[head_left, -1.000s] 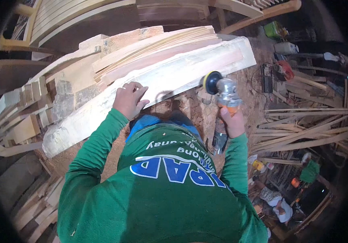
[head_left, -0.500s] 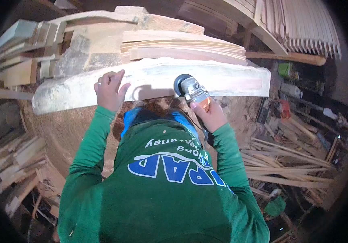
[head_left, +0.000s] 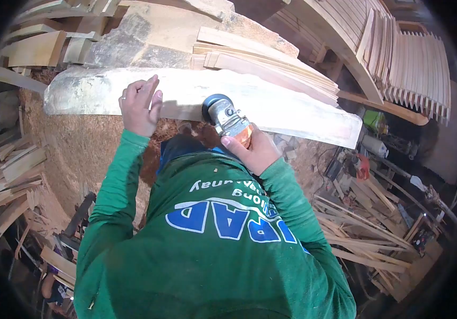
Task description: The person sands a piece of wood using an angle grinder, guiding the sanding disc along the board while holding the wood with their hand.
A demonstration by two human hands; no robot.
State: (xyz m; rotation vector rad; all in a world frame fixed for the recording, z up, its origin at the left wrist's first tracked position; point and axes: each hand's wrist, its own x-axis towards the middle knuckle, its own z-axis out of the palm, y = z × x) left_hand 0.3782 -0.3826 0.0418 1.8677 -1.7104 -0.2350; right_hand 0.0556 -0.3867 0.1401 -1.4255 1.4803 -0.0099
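A long pale wooden slab (head_left: 292,106) lies across the front of my body. My right hand (head_left: 259,152) is wrapped round the body of an angle grinder (head_left: 228,121) with an orange housing. Its dark round disc is at the slab's near edge; whether it touches the wood I cannot tell. To the left, my left hand (head_left: 139,109) is over the slab with its fingers stretched out and holds nothing. I cannot make out whether its fingertips rest on the surface.
Behind the slab lies a stack of thin boards (head_left: 271,64). Wood blocks (head_left: 37,49) stand at the far left. Slatted wooden pieces (head_left: 417,69) fill the upper right. Loose strips (head_left: 366,239) litter the lower right, near a red tool (head_left: 362,166). Sawdust (head_left: 74,143) covers the ground.
The grinder in my right hand has moved left along the slab, closer to my left hand. The view has turned, so the slab now slopes down toward the right.
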